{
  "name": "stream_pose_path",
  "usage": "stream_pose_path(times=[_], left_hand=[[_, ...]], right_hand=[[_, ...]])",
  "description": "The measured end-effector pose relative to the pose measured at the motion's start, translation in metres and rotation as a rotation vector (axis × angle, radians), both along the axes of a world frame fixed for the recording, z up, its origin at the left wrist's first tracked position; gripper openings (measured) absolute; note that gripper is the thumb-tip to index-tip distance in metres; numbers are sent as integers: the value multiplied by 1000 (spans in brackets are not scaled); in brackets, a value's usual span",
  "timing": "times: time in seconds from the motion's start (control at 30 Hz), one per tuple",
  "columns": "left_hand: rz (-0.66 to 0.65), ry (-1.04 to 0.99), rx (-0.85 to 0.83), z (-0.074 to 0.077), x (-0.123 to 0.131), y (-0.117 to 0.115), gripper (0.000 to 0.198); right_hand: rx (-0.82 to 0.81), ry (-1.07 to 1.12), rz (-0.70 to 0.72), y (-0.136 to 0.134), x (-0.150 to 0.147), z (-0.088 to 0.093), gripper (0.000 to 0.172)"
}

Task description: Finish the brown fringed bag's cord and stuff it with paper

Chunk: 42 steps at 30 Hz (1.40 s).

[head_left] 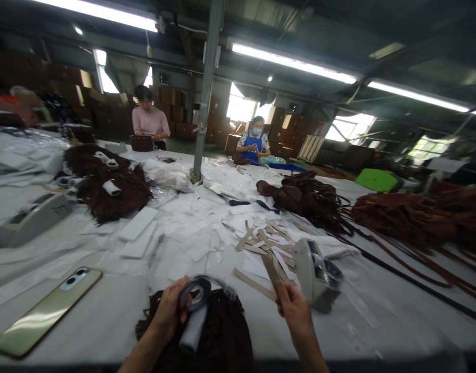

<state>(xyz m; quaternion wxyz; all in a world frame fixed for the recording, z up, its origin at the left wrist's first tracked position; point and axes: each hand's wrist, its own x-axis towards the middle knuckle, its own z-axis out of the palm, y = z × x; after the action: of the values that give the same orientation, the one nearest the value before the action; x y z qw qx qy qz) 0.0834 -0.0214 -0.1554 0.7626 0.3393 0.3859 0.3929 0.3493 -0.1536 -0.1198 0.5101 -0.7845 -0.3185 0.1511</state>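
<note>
A fringed dark-brown bag (229,334) lies at the near edge of the table (113,326), the left hand (171,304) gripping a rounded grey coil (206,292) over it. The right hand (294,305) pinches a flat tan strip (270,265) near scattered strips (244,240); beyond, crumpled plastic (224,176) lies beside a straight post (208,77).

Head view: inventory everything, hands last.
Phone: one, gold, left.
Tape dispensers: two, grey, sides.
Fringed bundle: one, brown, front.
Heaps: several, brown, sides.
Strips: many, tan and white, middle.
Sheets: many, white, middle.
Straps: several, brown, right.
Unclear object: one, green, right.
Pole: one, grey, centre.
Boxes: many, brown, back.
People: two, pink and blue clothes, back.
Lights: several, white, overhead.
Table: one, white, below.
Left hand: one, holding grey loop.
Right hand: one, holding tan strip.
</note>
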Motion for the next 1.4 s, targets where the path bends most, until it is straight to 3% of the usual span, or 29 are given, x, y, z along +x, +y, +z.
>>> stream_pose_path(times=[0.13, 0.27, 0.5, 0.67, 0.8, 0.93, 1.0, 1.1, 1.2, 1.3, 1.4], left_hand=[[44, 14, -24, 4, 7, 2, 47], [43, 3, 8, 6, 10, -5, 46], [32, 62, 159, 23, 10, -21, 43], [-35, 179, 331, 38, 7, -33, 42], [-92, 120, 422, 45, 7, -49, 42], [-15, 171, 479, 43, 4, -53, 67], [-27, 186, 471, 39, 1, -48, 69], [-162, 131, 442, 35, -1, -38, 56], [-296, 33, 415, 37, 1, -29, 47], [-347, -39, 381, 42, 2, -23, 44], [-372, -9, 393, 43, 1, -16, 44]], right_hand=[[-30, 394, 317, -6, -79, 2, 66], [-73, 505, 379, -3, -123, 2, 73], [-78, 515, 340, 13, -147, -5, 79], [28, 596, 233, 21, -162, -6, 78], [191, 995, 214, 30, -170, -4, 61], [253, 1415, 228, 35, -169, -7, 53], [254, 1379, 249, 34, -167, -11, 50], [258, 1114, 265, 35, -166, -15, 48], [270, 866, 259, 37, -166, -14, 48], [244, 740, 289, 36, -162, -14, 47], [204, 679, 310, 30, -157, -18, 59]])
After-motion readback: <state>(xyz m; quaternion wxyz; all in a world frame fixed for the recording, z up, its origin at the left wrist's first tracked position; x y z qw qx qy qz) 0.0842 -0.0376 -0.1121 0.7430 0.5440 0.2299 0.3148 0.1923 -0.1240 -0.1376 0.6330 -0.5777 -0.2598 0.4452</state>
